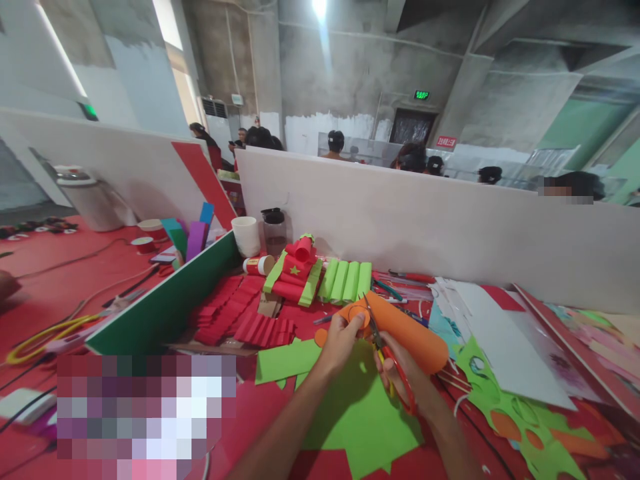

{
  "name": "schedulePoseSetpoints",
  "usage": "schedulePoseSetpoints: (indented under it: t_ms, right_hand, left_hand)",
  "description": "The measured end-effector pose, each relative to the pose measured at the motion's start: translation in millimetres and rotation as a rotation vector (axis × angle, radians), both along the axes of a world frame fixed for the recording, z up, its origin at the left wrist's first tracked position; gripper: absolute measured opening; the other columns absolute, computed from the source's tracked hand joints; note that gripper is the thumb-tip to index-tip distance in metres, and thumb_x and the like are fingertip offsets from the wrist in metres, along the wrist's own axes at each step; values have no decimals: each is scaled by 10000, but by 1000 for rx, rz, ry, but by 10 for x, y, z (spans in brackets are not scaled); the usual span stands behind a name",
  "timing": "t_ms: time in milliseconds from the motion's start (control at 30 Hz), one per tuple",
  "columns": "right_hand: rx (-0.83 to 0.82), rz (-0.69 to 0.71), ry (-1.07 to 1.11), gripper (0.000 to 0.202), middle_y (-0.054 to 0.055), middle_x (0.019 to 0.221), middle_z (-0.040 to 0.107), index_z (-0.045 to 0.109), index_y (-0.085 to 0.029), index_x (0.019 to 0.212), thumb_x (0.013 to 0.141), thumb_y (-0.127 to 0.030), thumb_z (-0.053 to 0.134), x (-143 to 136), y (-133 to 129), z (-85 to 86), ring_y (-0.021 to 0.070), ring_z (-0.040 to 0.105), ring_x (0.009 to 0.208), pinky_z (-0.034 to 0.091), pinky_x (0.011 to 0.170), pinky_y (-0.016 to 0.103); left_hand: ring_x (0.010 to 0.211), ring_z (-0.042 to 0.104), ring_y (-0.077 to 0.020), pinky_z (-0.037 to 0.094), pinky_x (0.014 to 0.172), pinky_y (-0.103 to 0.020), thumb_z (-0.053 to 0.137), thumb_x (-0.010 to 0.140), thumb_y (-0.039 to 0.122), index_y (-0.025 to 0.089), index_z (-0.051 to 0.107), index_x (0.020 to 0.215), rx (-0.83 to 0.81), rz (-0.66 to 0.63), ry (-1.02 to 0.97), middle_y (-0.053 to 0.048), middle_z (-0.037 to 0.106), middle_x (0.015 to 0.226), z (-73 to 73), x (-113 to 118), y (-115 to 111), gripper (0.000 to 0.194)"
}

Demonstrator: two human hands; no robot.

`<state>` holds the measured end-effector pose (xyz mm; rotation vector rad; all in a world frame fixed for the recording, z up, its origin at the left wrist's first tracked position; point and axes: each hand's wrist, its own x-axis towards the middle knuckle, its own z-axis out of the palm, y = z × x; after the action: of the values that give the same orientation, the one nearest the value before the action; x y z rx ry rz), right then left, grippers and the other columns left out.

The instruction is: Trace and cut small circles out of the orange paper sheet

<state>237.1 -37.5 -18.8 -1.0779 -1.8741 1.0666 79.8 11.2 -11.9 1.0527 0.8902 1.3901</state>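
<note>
My left hand [341, 341] pinches the near end of a curled orange paper sheet [413, 335], which has a round outline on it near the thumb. My right hand [404, 371] grips a pair of scissors [377, 339] with red and yellow handles, the blades at the orange sheet beside my left fingers. A small orange paper disc [321, 338] lies left of my left hand. Beneath both hands are green paper sheets [370, 407]. Further back stands a red and green paper model [296, 272] with a yellow star, next to several rolled green paper tubes [345, 280].
Pleated red paper strips [264, 330] lie at the left, by a green divider [170, 300]. White cups [245, 235] and a dark-lidded jar [275, 230] stand behind. Cut green scraps [520, 407] and white sheets [495, 333] cover the right. A white partition [400, 220] closes the back; people sit beyond.
</note>
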Motion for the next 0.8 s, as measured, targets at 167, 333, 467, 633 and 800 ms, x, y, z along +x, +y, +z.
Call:
schedulePoseSetpoints:
  t_ms: [167,333,467,633,800]
  right_hand:
    - [-67,1,30,509,-29,693,468,521,-206,1191,951,-637,391,-7,-62,88,115,417,529,384,493,238]
    - [-245,40,118,484,-13,729,520,542,-231,1170,941,-638,417,-28,-143,255,132,513,544,448,501,253]
    - [-303,56,101,496,13,790,604,522,-235,1216,929,-633,452,-88,-219,396,151,605,571,483,476,249]
    - [-385,55,178,574,33,865,634,382,-251,1352,920,-607,507,-261,-413,534,166,663,614,539,443,243]
    - [-432,-6,317,574,59,901,645,390,-263,1347,909,-605,533,-474,-588,368,193,683,666,579,482,293]
  left_hand:
    - [834,590,-182,458,795,-290,705,745,392,174,672,823,36,-14,-65,-42,654,857,-34,-19,46,233]
    - [886,618,-207,478,846,-339,775,678,385,159,661,846,-73,-150,-322,-57,678,877,-5,5,1,304]
    - [660,580,-139,425,548,-237,784,654,369,158,576,790,-123,-227,-467,-17,619,762,104,17,-74,326]
    - [506,490,-95,304,414,-199,738,679,374,174,495,786,-88,-278,-473,19,547,683,215,-24,-121,333]
    - [520,501,-107,285,432,-210,690,697,380,170,531,797,-100,-227,-292,6,575,694,264,-85,-114,282]
